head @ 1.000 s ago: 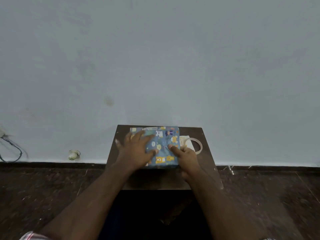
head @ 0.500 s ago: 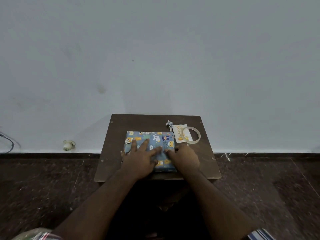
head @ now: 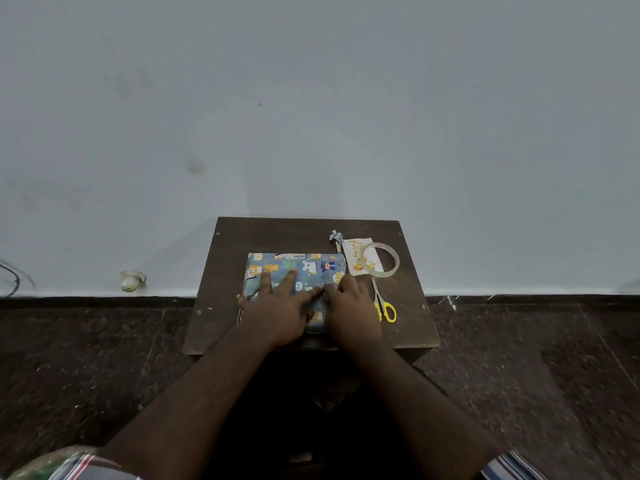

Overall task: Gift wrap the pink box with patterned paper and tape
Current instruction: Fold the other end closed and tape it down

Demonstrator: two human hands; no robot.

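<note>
The box (head: 304, 266) lies flat on the small dark wooden table (head: 242, 237), fully covered in blue paper printed with cartoon animals; no pink shows. My left hand (head: 277, 306) rests flat on its top with fingers spread. My right hand (head: 349, 303) lies beside it on the box's right half, fingers bent down onto the paper, the fingertips of both hands meeting near the middle. A clear tape roll (head: 380, 259) sits at the table's back right.
Yellow-handled scissors (head: 382, 304) lie right of my right hand. A white printed card (head: 356, 252) lies under the tape roll, with a small paper scrap (head: 335, 236) behind it. A pale wall stands close behind the table. A small white object (head: 131, 279) sits at the wall base.
The view has tilted down, so more of the table and the scissors now show. Both hands stay pressed on the wrapped box, drawn closer together near its middle.
</note>
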